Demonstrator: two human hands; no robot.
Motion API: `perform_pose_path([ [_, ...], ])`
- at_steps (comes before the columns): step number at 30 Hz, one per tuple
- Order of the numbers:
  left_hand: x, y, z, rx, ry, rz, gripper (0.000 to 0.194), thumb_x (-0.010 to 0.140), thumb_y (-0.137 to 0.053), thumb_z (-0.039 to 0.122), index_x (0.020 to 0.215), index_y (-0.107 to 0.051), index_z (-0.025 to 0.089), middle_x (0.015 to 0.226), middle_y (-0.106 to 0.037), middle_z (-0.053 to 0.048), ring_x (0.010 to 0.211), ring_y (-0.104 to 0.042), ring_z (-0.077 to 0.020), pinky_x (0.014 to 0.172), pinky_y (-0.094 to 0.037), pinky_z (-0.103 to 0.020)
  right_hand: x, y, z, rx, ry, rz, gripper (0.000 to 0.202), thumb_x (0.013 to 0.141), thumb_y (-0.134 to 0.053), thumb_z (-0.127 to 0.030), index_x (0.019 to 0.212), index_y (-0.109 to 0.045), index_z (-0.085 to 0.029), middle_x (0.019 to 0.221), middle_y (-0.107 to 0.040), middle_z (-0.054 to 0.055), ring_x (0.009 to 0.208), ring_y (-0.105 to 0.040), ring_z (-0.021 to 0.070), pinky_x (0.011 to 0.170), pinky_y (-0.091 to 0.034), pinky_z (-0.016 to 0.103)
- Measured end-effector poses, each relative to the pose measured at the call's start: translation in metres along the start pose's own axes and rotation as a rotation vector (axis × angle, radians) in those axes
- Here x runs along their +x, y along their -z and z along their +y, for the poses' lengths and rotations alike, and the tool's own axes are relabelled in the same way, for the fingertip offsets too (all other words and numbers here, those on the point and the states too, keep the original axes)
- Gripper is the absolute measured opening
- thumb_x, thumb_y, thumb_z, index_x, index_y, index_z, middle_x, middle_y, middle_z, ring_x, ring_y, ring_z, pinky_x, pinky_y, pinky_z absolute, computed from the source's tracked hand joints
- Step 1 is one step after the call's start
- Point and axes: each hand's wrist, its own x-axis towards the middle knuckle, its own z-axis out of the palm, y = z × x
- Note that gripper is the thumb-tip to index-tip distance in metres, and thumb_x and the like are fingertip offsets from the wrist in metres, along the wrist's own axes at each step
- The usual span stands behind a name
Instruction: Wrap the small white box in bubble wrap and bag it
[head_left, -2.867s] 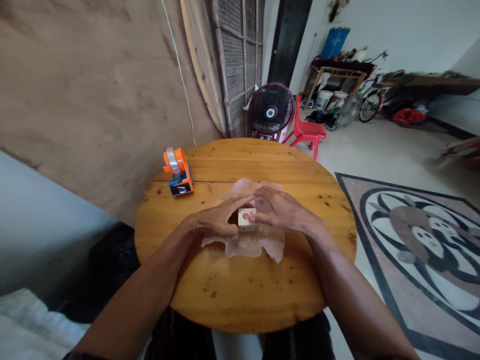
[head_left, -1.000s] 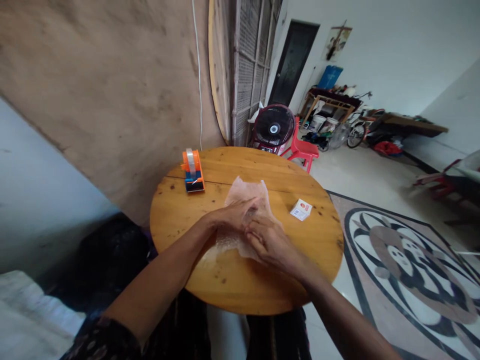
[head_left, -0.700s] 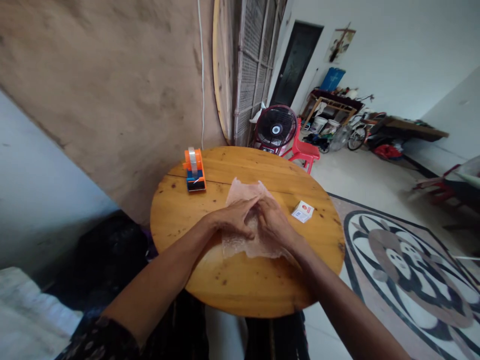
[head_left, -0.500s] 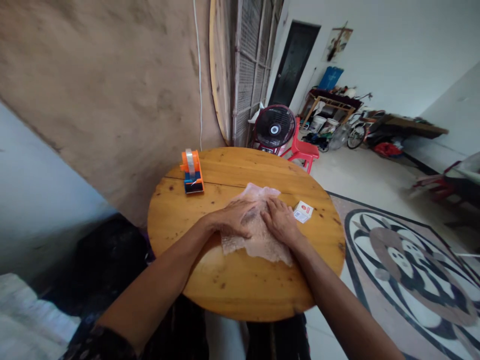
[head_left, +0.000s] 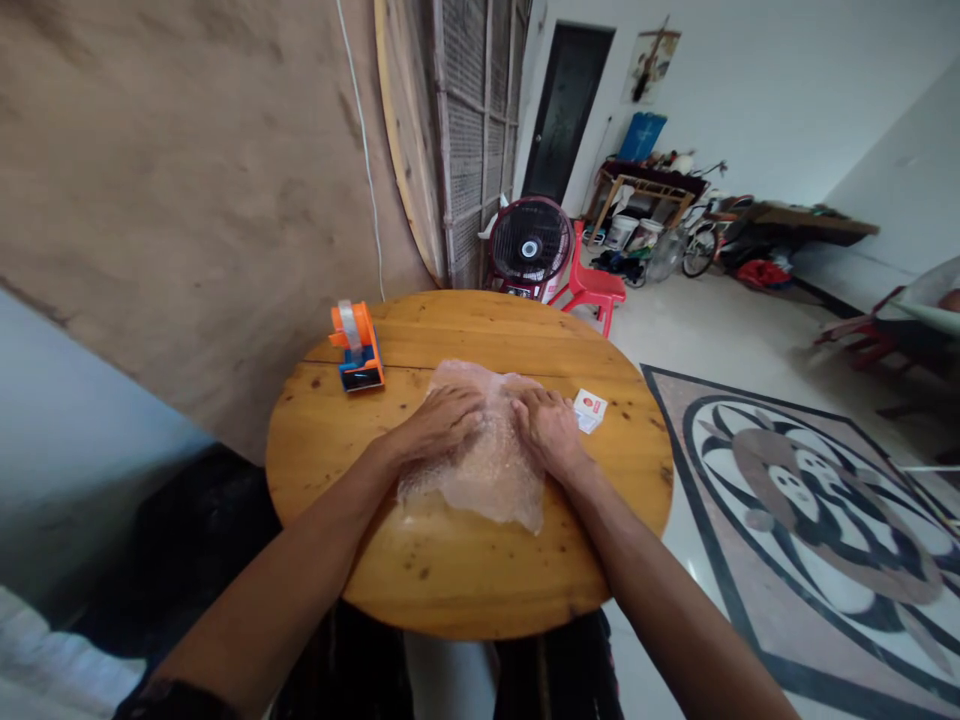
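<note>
A sheet of clear, pinkish bubble wrap (head_left: pixel 487 485) lies spread on the round wooden table (head_left: pixel 480 590). My left hand (head_left: pixel 446 420) rests flat on its left part, fingers stretched out toward the middle. On the right part of the sheet lies my right hand (head_left: pixel 547 425), palm down with the fingers extended. Neither hand grips anything that I can see. Just beyond my right hand sits a small white box (head_left: pixel 590 409) with red print. An orange and blue tape dispenser (head_left: pixel 358 347) with a roll of clear tape stands at the table's back left.
Behind the table are a dark red fan (head_left: pixel 529 245) and a red plastic chair (head_left: pixel 596 285). A brown wall (head_left: pixel 225 180) rises close on the left. To the right, the floor carries a panda mosaic (head_left: pixel 817 500). A bicycle (head_left: pixel 701 245) stands farther back.
My left hand has shifted on the bubble wrap, and the sheet looks more spread out on its left side. The whole view has swung slightly, moving the table leftward in the picture.
</note>
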Motion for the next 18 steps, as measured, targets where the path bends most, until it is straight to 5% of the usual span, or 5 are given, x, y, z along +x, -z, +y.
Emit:
perform_pose_path([
  [12,0.005,-0.007,0.001,0.118,0.082,0.022,0.047,0.082,-0.054,0.04,0.125,-0.053,0.019,0.14,-0.048,-0.011,0.129,-0.041,-0.0302,0.108,-0.031,-0.047,0.005,-0.003,0.004,-0.022,-0.015,0.003,0.029,0.094,-0.036,-0.018,0.104,-0.063,-0.013,0.11,-0.065,0.016,0.099,-0.054,0.0286,0.081,-0.034,0.04],
  [18,0.006,-0.008,0.002,0.088,0.079,0.011,0.051,0.078,-0.059,0.042,0.124,-0.055,0.021,0.141,-0.046,-0.01,0.131,-0.038,-0.0314,0.11,-0.028,-0.047,-0.001,0.009,-0.011,0.059,0.27,0.043,0.028,0.094,-0.038,-0.02,0.101,-0.065,-0.017,0.107,-0.067,0.013,0.103,-0.051,0.0273,0.089,-0.029,0.041],
])
